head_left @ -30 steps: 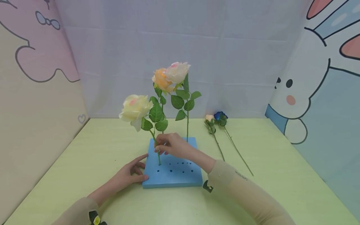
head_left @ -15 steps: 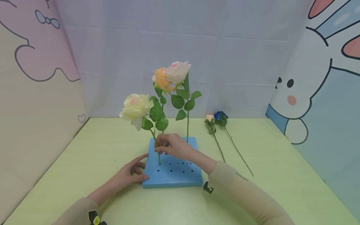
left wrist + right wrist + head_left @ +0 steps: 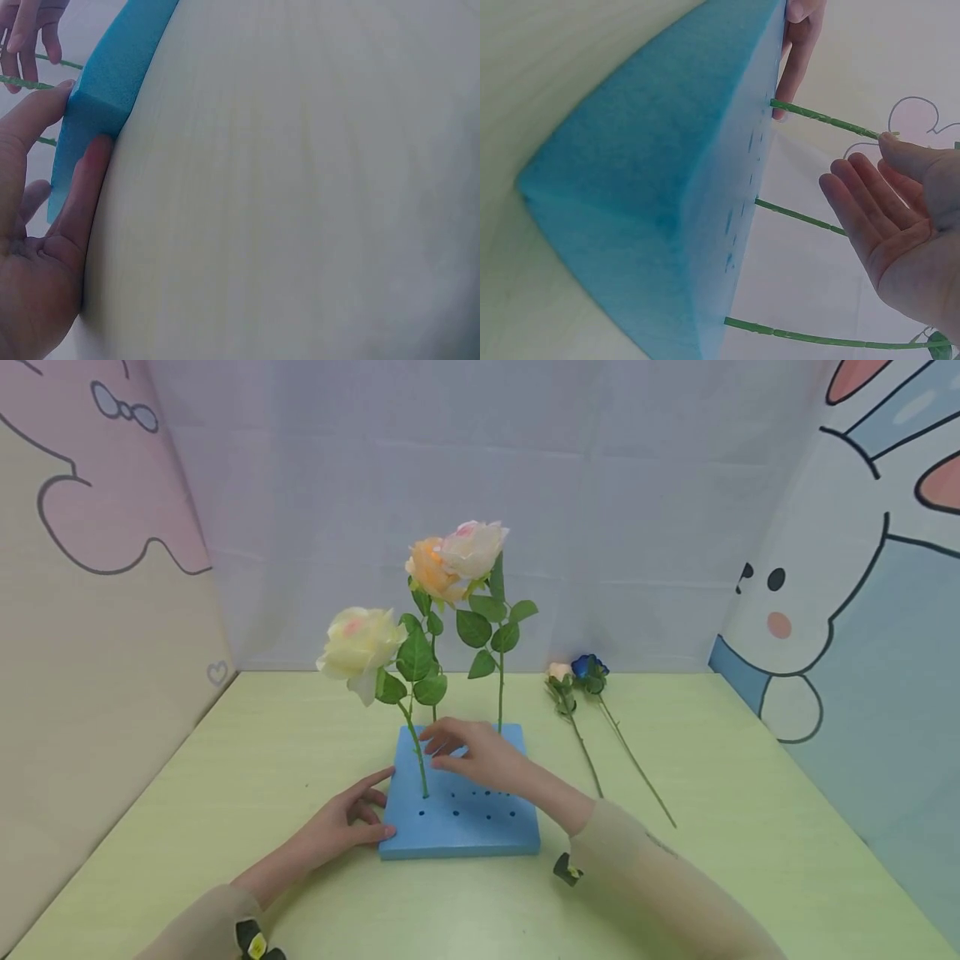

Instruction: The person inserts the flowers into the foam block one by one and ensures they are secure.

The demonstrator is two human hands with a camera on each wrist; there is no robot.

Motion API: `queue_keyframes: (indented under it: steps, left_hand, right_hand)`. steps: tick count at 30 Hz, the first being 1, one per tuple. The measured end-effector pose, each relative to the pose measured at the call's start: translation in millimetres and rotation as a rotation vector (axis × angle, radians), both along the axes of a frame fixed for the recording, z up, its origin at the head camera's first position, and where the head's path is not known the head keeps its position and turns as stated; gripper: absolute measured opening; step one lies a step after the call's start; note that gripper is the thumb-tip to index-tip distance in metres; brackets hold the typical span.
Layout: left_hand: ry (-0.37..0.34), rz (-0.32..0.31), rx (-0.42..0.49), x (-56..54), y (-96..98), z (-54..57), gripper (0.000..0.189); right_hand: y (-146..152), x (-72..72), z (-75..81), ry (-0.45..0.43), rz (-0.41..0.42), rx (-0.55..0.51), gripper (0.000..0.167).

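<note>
A pale yellow rose [image 3: 363, 647] stands in a front-left hole of the blue pegboard [image 3: 480, 835], its stem tilted left. My right hand [image 3: 476, 756] hovers over the board just right of that stem, fingers loosely bent and holding nothing. In the right wrist view, the right hand [image 3: 900, 217] shows its palm; the thumb tip overlaps a green stem [image 3: 817, 116], and contact cannot be told. My left hand [image 3: 348, 822] touches the board's left side with thumb and index finger. Behind stand an orange rose [image 3: 431, 568] and a pale pink rose [image 3: 476, 550].
On the table [image 3: 750, 760], to the right of the board, lie a peach rose [image 3: 559, 675] and a blue rose [image 3: 589, 670], stems pointing toward me. Several small holes show across the board's front half. Printed cloth walls surround the table on three sides.
My right hand has let go of the pale yellow rose's stem and moved slightly right. The rose stays standing in the board. The left hand keeps its place.
</note>
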State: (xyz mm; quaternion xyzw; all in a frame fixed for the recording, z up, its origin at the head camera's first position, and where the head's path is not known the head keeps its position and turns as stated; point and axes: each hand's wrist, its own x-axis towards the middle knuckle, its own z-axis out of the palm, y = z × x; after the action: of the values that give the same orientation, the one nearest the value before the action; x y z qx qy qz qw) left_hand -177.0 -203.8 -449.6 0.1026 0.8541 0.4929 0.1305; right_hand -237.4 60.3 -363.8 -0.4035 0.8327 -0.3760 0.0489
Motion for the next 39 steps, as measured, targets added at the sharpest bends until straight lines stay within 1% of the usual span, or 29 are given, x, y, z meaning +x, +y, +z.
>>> queue_keyframes:
  steps: [9, 13, 21, 29, 34, 39]
  left_hand:
    - [0.001, 0.005, -0.001, -2.1, -0.9, -1.8, 0.086]
    - [0.006, 0.003, 0.0, -2.4, -0.8, -2.4, 0.086]
    - [0.015, -0.002, -0.001, -2.5, -0.5, -1.8, 0.085]
    - [0.036, -0.009, 0.006, 0.1, 0.6, 2.1, 0.085]
    - [0.036, -0.007, 0.012, -0.3, -0.3, 0.9, 0.086]
    - [0.041, 0.003, -0.011, -2.8, -0.2, -2.2, 0.085]
  right_hand:
    - [16.6, 2.4, -1.6, -0.025, -0.063, -0.039, 0.037]
    - [24.0, 2.9, -1.7, -0.014, -0.077, -0.05, 0.036]
    - [42.0, 4.9, -2.5, 0.045, -0.122, -0.059, 0.035]
    - [65.6, 6.9, -5.7, 0.066, -0.168, -0.138, 0.035]
    - [80.4, 8.5, -4.4, 0.079, -0.22, -0.167, 0.038]
    - [96.0, 8.8, -4.8, 0.13, -0.282, -0.155, 0.042]
